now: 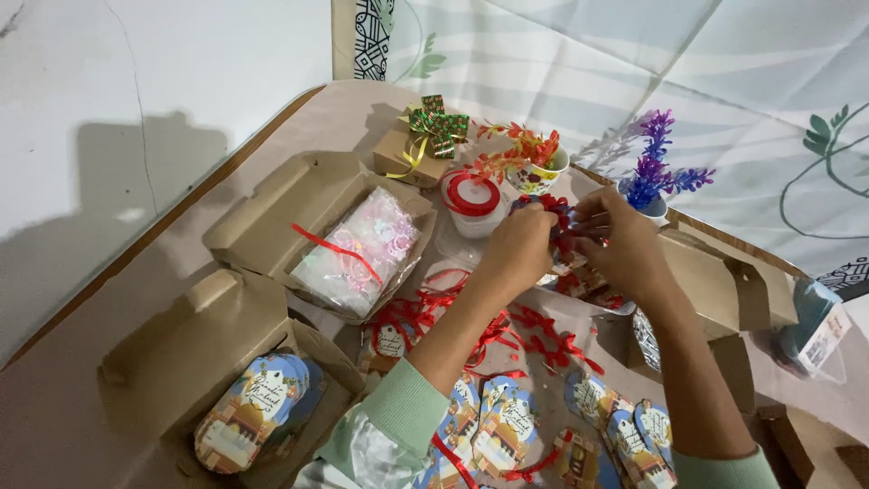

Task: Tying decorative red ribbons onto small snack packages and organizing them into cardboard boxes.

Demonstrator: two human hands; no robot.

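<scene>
Two hands meet over the middle of the table, both pinched together on a length of red ribbon at the top of a small packet held just in front of the white ribbon spool. Judged from the layout, the work is part done — several tagged pieces with red ribbon lie near the table's close edge, loose ribbon offcuts lie between them and the hands, while a stack of printed tags sits in the near cardboard box and a clear bag of pink bits in the box behind it. Left hand: forearm reaching up from the green sleeve, fingers curled closed on the ribbon. Right hand: wrist bent inward, fingertips closed on the same ribbon — the knot itself is hidden.
</scene>
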